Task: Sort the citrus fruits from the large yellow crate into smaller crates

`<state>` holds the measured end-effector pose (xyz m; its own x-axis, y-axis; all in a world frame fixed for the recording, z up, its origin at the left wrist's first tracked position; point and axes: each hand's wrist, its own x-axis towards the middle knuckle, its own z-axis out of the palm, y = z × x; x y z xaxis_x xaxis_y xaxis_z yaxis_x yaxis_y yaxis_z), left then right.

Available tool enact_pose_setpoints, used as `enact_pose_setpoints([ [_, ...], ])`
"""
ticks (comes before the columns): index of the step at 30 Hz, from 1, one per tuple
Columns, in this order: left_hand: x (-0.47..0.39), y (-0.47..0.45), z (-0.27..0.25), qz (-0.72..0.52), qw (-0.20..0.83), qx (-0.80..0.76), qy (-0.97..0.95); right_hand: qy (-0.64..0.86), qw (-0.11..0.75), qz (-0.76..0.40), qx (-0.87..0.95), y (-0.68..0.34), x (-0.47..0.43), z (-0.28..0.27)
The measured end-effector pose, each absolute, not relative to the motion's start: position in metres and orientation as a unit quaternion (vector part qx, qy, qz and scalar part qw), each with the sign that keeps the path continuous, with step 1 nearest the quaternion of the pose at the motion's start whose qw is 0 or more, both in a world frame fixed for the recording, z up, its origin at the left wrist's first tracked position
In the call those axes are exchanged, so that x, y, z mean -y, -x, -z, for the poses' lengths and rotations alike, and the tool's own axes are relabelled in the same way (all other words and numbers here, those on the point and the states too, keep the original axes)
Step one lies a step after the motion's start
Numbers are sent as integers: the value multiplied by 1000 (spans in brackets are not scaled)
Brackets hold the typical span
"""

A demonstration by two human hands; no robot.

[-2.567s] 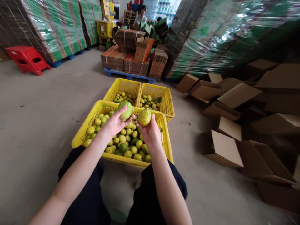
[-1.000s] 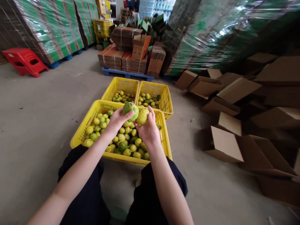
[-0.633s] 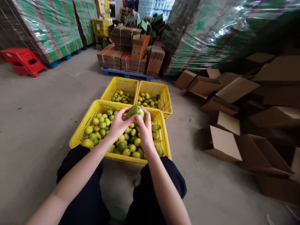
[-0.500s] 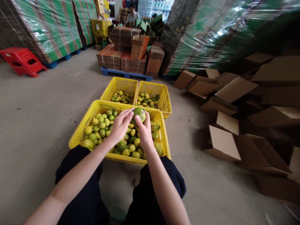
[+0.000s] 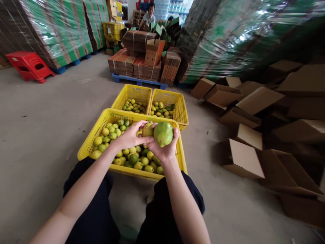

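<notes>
Over the large yellow crate (image 5: 92, 137), my right hand (image 5: 165, 152) is closed round a big green lemon (image 5: 163, 134), palm up. My left hand (image 5: 130, 135) grips a smaller, yellower lemon (image 5: 147, 130) between thumb and fingers, right beside the green one. The two hands meet, and some of the right hand's fingers are hidden behind the fruit. Beneath them the crate holds many yellow and green lemons (image 5: 138, 165), partly covered by my hands and forearms.
Two smaller yellow crates (image 5: 117, 101) with lemons stand just beyond. Open cardboard boxes (image 5: 245, 156) lie heaped at the right. Farther off are flattened cartons (image 5: 147, 67) on a blue pallet (image 5: 139, 81), a red stool (image 5: 30, 66), wrapped stacks (image 5: 58, 30) and a person (image 5: 148, 17).
The green fruit held between both hands has given way to two lemons: a large green one in my right hand, a yellowish one in my left. My right hand has turned palm up.
</notes>
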<state>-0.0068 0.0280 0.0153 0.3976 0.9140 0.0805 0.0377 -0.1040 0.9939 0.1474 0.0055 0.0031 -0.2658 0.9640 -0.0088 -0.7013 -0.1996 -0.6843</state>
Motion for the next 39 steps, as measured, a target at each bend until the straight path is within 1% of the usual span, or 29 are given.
enact_pose_setpoints([
  [4, -29, 11, -18, -412, 540, -397, -617, 224, 557, -734, 318, -147, -3, -1],
  [7, -32, 12, -18, -464, 537, -379, -594, 240, 584, -710, 313, -152, -6, 1],
  [9, -33, 11, -18, -505, 524, -364, -581, 278, 616, -660, 329, -157, -10, 2],
  [11, -31, 11, -20, -538, 506, -360, -570, 341, 657, -551, 386, -162, -12, 2],
  [13, -28, 11, -23, -558, 480, -364, -571, 402, 678, -398, 470, -166, -13, 2],
  [15, -25, 12, -26, -568, 450, -365, -584, 429, 675, -266, 539, -167, -11, 3],
  [17, -24, 12, -27, -564, 429, -358, -607, 428, 667, -195, 578, -167, -9, 5],
  [20, -24, 11, -27, -554, 395, -339, -650, 422, 658, -158, 603, -167, -7, 8],
  [32, -25, 10, -24, -538, 292, -322, -722, 425, 640, -132, 627, -167, -5, 8],
  [39, -31, 10, -18, -552, 183, -273, -767, 418, 629, -56, 653, -168, -8, 8],
])
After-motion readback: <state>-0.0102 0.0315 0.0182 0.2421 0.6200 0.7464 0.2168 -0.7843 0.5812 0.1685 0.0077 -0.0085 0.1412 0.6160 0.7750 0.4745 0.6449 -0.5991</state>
